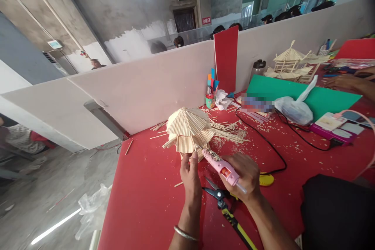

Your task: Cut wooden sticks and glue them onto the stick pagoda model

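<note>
A small pagoda model (189, 129) made of thin wooden sticks stands on the red table (146, 203). My left hand (190, 175) pinches a stick at the model's lower front edge, a bangle on its wrist. My right hand (244, 175) is wrapped round a pink glue gun (220, 166), whose nozzle points at the same spot on the model. The gun's black cord (263, 144) runs off to the right across the table.
Scissors with yellow-black handles (225, 207) lie below my hands. Loose sticks (228, 133) and shavings litter the table. A cup of coloured sticks (210, 93), a green sheet (322, 97), a plastic bag (294, 109), another stick model (290, 64) and another person's hand (345, 82) sit to the right.
</note>
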